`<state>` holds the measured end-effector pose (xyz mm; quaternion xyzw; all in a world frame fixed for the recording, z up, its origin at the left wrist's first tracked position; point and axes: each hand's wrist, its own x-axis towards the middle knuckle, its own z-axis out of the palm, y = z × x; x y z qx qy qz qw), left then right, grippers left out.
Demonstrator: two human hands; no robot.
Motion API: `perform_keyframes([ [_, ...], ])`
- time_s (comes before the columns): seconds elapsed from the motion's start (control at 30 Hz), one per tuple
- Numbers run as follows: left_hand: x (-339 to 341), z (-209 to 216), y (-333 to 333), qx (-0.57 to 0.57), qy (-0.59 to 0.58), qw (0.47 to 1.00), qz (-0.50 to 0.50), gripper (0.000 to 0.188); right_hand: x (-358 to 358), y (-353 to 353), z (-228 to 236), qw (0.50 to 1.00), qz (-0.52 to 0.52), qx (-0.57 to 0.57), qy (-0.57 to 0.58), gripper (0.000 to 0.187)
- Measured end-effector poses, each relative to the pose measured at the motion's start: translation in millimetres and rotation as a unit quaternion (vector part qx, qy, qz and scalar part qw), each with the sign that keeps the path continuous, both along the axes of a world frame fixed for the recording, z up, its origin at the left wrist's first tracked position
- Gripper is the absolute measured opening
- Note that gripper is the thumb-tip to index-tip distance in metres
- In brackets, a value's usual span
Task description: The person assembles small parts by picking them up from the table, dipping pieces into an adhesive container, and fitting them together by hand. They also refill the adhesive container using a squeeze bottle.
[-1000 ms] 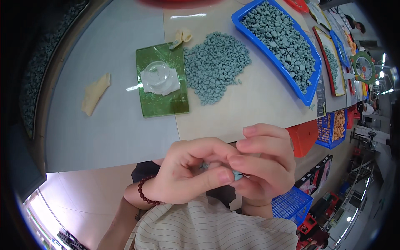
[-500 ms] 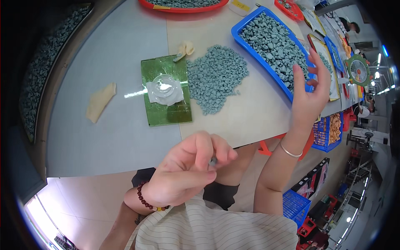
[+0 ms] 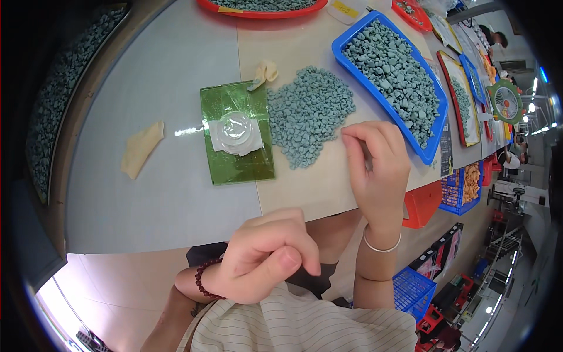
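Pile of blue-green stones (image 3: 308, 111): centre of frame, on bench (image 3: 158, 199), long axis roughly vertical. Blue tray (image 3: 430, 154): upper right, slanting down rightward, full of similar stones. Red tray (image 3: 281, 14): top edge, likewise stocked. Right hand (image 3: 380, 173): fingers narrow, beside pile; formerly over blue tray. Left hand (image 3: 264, 255): fingers curled, contents hidden, cannot tell.

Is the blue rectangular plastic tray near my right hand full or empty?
Well filled: small grey-green stones spread across the blue rectangular plastic tray, leaving almost no bare floor visible.
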<state>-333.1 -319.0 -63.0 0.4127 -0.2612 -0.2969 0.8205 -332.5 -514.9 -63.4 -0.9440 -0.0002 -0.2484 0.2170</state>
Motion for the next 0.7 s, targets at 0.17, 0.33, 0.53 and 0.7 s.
perform_keyframes([
  [0.17, 10.7, 6.1, 8.9, 0.147, -0.176, 0.967, 0.112, 0.022, -12.0, 6.8, 6.7, 0.989, 0.037, 0.144, 0.008, 0.01],
  [0.33, 14.9, 10.4, 7.6, 0.216, -0.25, 0.936, 0.122, 0.008, -38.4, 40.6, 21.1, 0.925, 0.173, 0.336, 0.03, 0.013],
  [0.53, 8.9, 3.2, 4.2, 0.205, -0.233, 0.937, 0.159, 0.011, -44.5, 47.9, 11.6, 0.93, 0.181, 0.319, -0.005, 0.022],
  [0.7, 10.4, 4.4, 3.5, 0.164, -0.187, 0.96, 0.127, 0.013, -47.2, 49.8, 12.5, 0.945, 0.196, 0.25, -0.076, 0.026],
])
